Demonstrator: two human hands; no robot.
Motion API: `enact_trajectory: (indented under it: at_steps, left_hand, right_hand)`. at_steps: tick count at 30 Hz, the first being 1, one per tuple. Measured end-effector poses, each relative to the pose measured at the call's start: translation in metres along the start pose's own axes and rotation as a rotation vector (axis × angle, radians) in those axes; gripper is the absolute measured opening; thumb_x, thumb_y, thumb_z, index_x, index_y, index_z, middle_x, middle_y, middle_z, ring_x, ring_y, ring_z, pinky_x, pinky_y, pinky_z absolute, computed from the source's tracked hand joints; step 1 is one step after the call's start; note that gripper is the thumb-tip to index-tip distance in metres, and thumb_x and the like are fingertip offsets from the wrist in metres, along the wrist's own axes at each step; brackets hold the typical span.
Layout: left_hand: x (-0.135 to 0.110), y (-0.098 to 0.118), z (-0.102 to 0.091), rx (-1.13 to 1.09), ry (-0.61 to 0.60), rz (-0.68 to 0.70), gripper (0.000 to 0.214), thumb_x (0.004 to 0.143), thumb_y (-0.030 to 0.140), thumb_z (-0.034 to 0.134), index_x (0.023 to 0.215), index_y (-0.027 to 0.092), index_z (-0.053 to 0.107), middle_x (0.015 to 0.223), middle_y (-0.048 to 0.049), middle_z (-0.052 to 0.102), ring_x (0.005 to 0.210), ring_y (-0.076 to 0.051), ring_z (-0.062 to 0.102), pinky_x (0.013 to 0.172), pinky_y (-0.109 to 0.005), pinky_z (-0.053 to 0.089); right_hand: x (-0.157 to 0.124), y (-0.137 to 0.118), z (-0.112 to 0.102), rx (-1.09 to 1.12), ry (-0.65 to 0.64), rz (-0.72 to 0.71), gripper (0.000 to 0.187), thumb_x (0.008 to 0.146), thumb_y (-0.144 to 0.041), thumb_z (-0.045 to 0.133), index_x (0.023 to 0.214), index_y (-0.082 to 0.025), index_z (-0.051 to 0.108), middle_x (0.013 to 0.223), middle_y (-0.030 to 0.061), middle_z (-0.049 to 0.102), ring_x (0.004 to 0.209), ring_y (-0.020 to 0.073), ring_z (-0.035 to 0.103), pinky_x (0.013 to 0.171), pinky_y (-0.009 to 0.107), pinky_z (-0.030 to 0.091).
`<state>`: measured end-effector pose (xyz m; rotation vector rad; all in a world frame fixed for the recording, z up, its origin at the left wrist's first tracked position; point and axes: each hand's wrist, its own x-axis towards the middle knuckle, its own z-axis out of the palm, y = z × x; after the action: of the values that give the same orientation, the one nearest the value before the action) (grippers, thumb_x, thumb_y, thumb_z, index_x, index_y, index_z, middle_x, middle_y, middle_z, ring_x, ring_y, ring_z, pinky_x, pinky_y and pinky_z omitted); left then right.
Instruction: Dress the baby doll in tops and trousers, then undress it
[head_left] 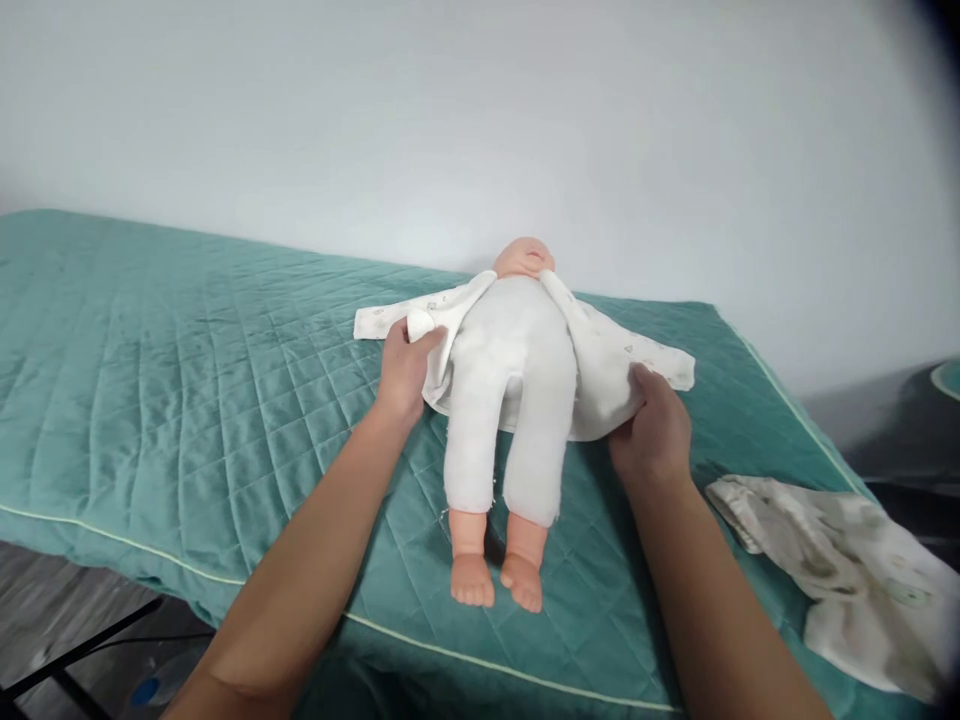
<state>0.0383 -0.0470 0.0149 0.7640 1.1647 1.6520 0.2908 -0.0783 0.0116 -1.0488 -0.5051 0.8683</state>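
Note:
A baby doll point(514, 330) with a white cloth body lies on its back, its feet towards me. It has a small white printed jacket point(607, 350) on, spread open at the front with both sleeves out to the sides. My left hand point(405, 365) pinches the jacket's left front edge near the sleeve. On the other side, my right hand point(654, 425) grips the right front panel by its outer edge, fingers partly hidden beneath the cloth. The doll's hands do not show.
A green quilted cover point(225, 400) spreads over the bed, against a pale wall point(450, 120). At the right front edge lies a crumpled light garment point(847, 570). Below the left edge are a black metal frame point(82, 650) and a blue round cap point(146, 690).

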Motion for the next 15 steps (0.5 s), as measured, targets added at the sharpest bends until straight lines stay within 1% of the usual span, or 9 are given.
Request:
enact_trajectory:
  at_steps: [2,4,6,8,10,11,13,15]
  left_hand:
    - [0.003,-0.005,-0.002,0.054,0.014,0.035,0.044,0.068,0.019,0.075,0.11,0.019,0.064,0.113,-0.0058,0.071,0.106,-0.023,0.067,0.096,-0.037,0.054]
    - [0.006,-0.008,-0.004,0.055,0.049,0.042,0.045,0.07,0.018,0.071,0.114,0.019,0.063,0.117,-0.0076,0.07,0.11,-0.025,0.067,0.099,-0.04,0.053]
    - [0.008,-0.01,-0.006,0.042,0.093,0.013,0.05,0.073,0.02,0.069,0.122,0.019,0.058,0.122,-0.0102,0.067,0.111,-0.025,0.067,0.101,-0.042,0.052]
    - [0.008,-0.01,-0.007,0.075,0.118,-0.014,0.065,0.072,0.018,0.07,0.134,0.02,0.05,0.13,-0.0117,0.063,0.114,-0.025,0.066,0.104,-0.042,0.051]
    - [0.007,-0.009,-0.007,0.154,0.11,-0.003,0.081,0.067,0.012,0.072,0.143,0.021,0.043,0.137,-0.012,0.058,0.122,-0.026,0.062,0.11,-0.04,0.046]
    - [0.007,-0.009,-0.007,0.2,0.1,0.013,0.086,0.065,0.009,0.072,0.145,0.021,0.041,0.138,-0.012,0.056,0.126,-0.027,0.06,0.113,-0.04,0.044]
    - [0.006,-0.01,-0.007,0.271,0.094,0.048,0.089,0.063,0.005,0.068,0.146,0.02,0.041,0.138,-0.012,0.055,0.127,-0.027,0.058,0.114,-0.04,0.043]
    - [0.007,-0.012,-0.009,0.297,0.109,0.084,0.085,0.063,0.002,0.062,0.144,0.019,0.043,0.135,-0.0118,0.056,0.122,-0.026,0.06,0.111,-0.04,0.045]
  right_hand:
    - [0.006,0.004,-0.004,0.015,0.044,0.002,0.012,0.074,-0.023,0.071,0.077,-0.019,0.06,0.081,-0.0044,0.064,0.082,0.0111,0.064,0.072,0.021,0.057]
    - [0.011,0.006,-0.007,0.02,0.079,-0.003,0.011,0.073,-0.022,0.071,0.077,-0.019,0.06,0.081,-0.0046,0.063,0.083,0.0113,0.065,0.077,0.022,0.059]
    - [0.013,0.007,-0.008,0.019,0.086,-0.005,0.011,0.073,-0.021,0.07,0.08,-0.02,0.062,0.085,-0.0043,0.065,0.085,0.0116,0.066,0.079,0.023,0.059]
    - [0.012,0.006,-0.008,0.021,0.081,0.001,0.013,0.073,-0.021,0.068,0.085,-0.02,0.063,0.088,-0.0035,0.066,0.085,0.0118,0.066,0.077,0.023,0.059]
    - [0.011,0.004,-0.006,0.017,0.081,0.009,0.017,0.071,-0.019,0.068,0.088,-0.02,0.063,0.088,-0.0031,0.067,0.084,0.0117,0.066,0.073,0.022,0.059]
    - [0.01,0.003,-0.005,0.006,0.084,0.011,0.02,0.07,-0.019,0.067,0.089,-0.02,0.063,0.089,-0.003,0.067,0.083,0.0115,0.066,0.07,0.021,0.058]
    - [0.009,0.002,-0.005,-0.034,0.102,0.01,0.025,0.068,-0.017,0.067,0.092,-0.021,0.064,0.09,-0.0027,0.067,0.082,0.0109,0.065,0.065,0.019,0.056]
    - [0.011,0.001,-0.006,-0.069,0.127,-0.001,0.028,0.067,-0.016,0.067,0.094,-0.021,0.064,0.093,-0.0023,0.067,0.083,0.0102,0.064,0.064,0.019,0.054]
